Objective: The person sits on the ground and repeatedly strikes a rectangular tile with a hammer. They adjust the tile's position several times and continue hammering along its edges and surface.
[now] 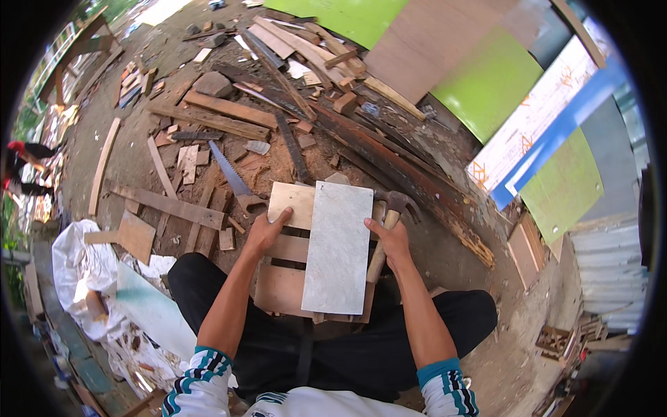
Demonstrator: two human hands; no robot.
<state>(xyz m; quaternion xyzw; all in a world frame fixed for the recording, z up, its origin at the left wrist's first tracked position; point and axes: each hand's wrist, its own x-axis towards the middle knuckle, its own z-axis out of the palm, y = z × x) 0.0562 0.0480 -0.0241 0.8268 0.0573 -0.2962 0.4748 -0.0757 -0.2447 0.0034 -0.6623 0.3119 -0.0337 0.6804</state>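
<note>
Boards (279,283) in slatted rows rest at crossed legs (455,314), seemingly braced there, the left grip (266,232) clamping their left edge; atop them lies a pale panel (338,249), long axis pointing away, leaning slightly right; the right grip (394,243) holds a hammer (376,267), head outward, thumb apparently steadying the panel

The person wears a white shirt (326,404) with a small patch of teal and dark stripes on the front and a dark mark beside it, too cut off to make out. The left sleeve (201,381) ends in a teal band, with slanting black, white and teal stripes above it. The right sleeve (447,389) has a matching teal hem and similar stripes. The trousers (361,361) are plain black. Forearms (422,318), left fingers (283,217) and right fingers (376,229) are all bare.
</note>
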